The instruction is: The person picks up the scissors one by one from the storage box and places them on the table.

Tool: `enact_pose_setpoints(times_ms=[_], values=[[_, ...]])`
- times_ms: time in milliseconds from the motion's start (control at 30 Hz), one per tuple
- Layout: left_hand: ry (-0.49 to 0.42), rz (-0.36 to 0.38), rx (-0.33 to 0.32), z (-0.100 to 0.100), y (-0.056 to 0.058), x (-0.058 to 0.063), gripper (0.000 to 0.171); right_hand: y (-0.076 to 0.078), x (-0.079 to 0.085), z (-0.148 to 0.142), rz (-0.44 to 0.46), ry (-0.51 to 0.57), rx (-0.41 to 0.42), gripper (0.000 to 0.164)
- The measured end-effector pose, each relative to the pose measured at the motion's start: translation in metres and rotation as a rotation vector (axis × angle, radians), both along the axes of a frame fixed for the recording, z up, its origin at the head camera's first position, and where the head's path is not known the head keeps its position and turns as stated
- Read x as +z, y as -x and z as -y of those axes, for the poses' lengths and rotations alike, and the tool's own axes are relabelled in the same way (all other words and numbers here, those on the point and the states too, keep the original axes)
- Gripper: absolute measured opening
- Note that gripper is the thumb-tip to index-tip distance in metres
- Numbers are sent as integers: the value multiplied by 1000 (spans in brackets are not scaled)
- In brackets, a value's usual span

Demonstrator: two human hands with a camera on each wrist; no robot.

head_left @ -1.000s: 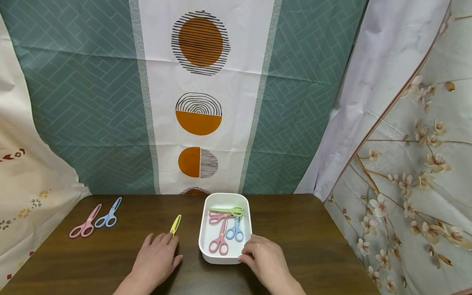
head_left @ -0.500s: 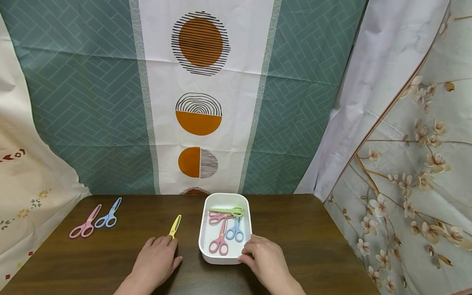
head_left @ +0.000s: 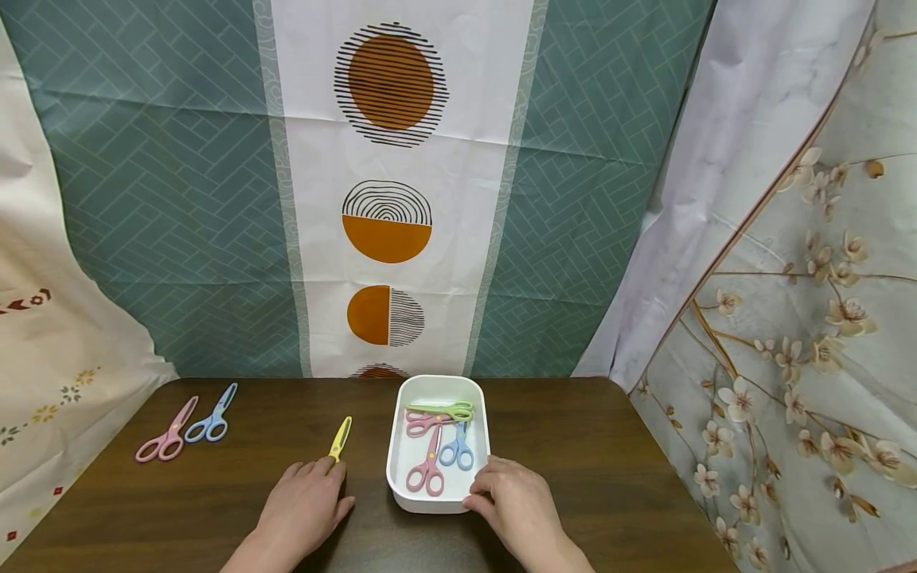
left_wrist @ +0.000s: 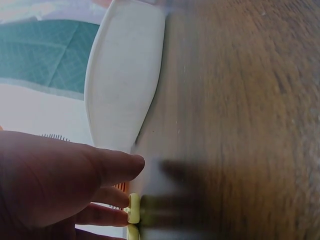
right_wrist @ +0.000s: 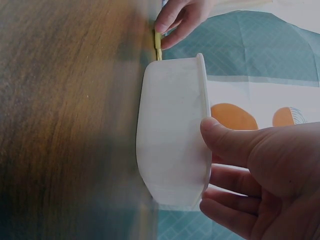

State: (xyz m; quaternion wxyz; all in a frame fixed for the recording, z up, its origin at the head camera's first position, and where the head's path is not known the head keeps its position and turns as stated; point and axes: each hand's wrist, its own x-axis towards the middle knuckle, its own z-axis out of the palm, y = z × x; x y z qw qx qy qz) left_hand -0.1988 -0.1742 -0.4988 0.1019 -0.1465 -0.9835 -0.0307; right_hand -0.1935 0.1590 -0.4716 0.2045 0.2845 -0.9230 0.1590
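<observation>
A pair of yellow scissors lies on the dark wooden table, blades pointing away. My left hand rests its fingertips on the handles, which it hides in the head view. In the left wrist view those fingers touch the yellow handle while the thumb stays apart from it. A white plastic box stands right of them. My right hand holds its near right corner, thumb at the rim. Inside lie green scissors, pink scissors and blue scissors; another pink pair sits under the green one.
Pink scissors and blue scissors lie side by side at the table's far left. A patterned curtain hangs along the back edge, with flowered cloth at the right and cream cloth at the left.
My left hand has drawn back slightly toward me, so a little more of the yellow scissors shows. The right hand and the box have stayed put.
</observation>
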Motion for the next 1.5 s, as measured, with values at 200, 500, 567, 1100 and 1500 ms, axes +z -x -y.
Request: enact_pose_setpoints(times_ms=[200, 500, 567, 1100, 1500], values=[[-7, -16, -1, 3, 3, -2, 48, -1, 1, 0, -3, -3, -6, 19], [-14, -58, 26, 11, 10, -7, 49, -2, 1, 0, 15, -7, -17, 18], [-13, -45, 38, 13, 13, -8, 51, -1, 1, 0, 21, -7, -17, 18], [-33, -66, 65, 26, 23, -12, 48, -1, 1, 1, 16, -5, -17, 19], [-46, -98, 84, 36, 32, -11, 46, -1, 1, 1, 9, 2, -14, 19]])
